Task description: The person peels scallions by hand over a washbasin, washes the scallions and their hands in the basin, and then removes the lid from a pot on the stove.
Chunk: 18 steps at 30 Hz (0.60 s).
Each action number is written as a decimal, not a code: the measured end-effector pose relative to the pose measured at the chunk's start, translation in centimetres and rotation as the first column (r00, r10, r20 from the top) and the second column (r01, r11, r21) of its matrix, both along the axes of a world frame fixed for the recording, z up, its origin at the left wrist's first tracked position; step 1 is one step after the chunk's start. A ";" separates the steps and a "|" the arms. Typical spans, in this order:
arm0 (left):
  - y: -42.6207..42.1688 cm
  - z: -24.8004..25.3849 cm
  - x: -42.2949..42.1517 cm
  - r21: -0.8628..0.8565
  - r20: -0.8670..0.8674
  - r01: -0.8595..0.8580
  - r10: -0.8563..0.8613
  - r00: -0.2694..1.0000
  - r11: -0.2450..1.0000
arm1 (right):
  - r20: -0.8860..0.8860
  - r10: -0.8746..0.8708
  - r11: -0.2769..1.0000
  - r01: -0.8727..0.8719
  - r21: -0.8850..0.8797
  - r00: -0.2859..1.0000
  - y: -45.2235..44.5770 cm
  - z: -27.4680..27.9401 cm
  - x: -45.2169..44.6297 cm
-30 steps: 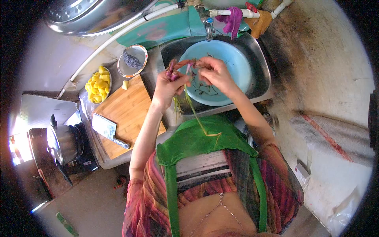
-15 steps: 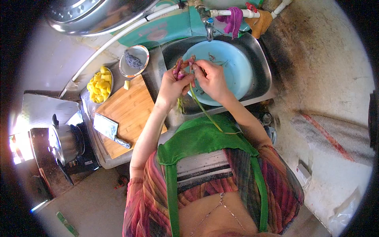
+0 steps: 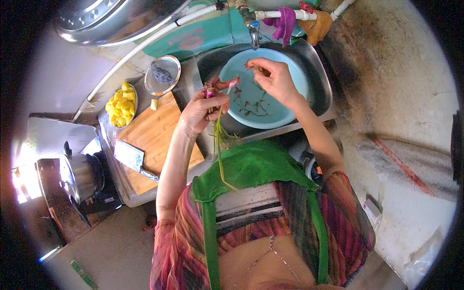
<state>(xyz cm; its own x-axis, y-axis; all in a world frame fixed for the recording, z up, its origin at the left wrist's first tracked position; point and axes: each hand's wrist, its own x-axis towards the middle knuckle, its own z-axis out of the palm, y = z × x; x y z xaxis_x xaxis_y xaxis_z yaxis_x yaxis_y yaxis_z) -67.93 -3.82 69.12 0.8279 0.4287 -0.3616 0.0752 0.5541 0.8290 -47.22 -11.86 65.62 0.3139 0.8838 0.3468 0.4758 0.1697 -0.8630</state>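
Note:
My left hand [image 3: 198,113] is closed around a bunch of spring onions with purple bulbs [image 3: 233,84], near the left rim of the basin. Their green stalks trail below the fist, and one long stalk reaches the green apron [image 3: 256,162]. My right hand [image 3: 278,83] hovers over the light blue basin [image 3: 296,108], its fingers pinched on a reddish-brown piece of onion skin [image 3: 251,64]. Dark peel scraps and thin strands [image 3: 251,108] lie inside the basin, which sits in the metal sink [image 3: 321,89].
Left of the sink is a wooden cutting board [image 3: 166,130] with a cleaver [image 3: 129,153] and one yellow chunk [image 3: 154,104]. Beside it stand a bowl of yellow chunks [image 3: 121,104] and a bowl with a grey scrubber [image 3: 162,72]. A faucet [image 3: 255,36] overhangs the basin.
My right hand has come away from the spring onions and moved right over the basin with a bit of skin. The left hand, with the bunch, has shifted slightly left and down.

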 end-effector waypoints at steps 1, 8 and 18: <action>0.0 -0.2 0.1 -0.003 -0.001 -0.001 0.001 1.000 1.000 | 0.010 0.036 0.999 -0.036 0.023 0.999 -0.2 0.6 -0.4; -0.4 0.2 1.3 0.090 -0.083 -0.102 0.110 0.991 0.991 | 0.209 0.190 0.978 -0.205 0.048 0.959 -0.4 2.7 -2.1; -1.2 -0.3 1.7 0.183 -0.113 -0.125 0.147 0.983 0.975 | 0.181 0.314 0.948 -0.299 -0.108 0.932 -0.6 2.9 -1.8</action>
<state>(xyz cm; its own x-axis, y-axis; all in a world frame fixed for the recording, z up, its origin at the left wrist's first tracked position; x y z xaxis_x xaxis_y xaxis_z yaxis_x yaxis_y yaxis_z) -66.20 -4.98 68.78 0.7103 0.5999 -0.3683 0.1183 0.4140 0.9025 -49.06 -12.47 68.49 -0.0428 0.9527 0.3008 0.5704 0.2705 -0.7755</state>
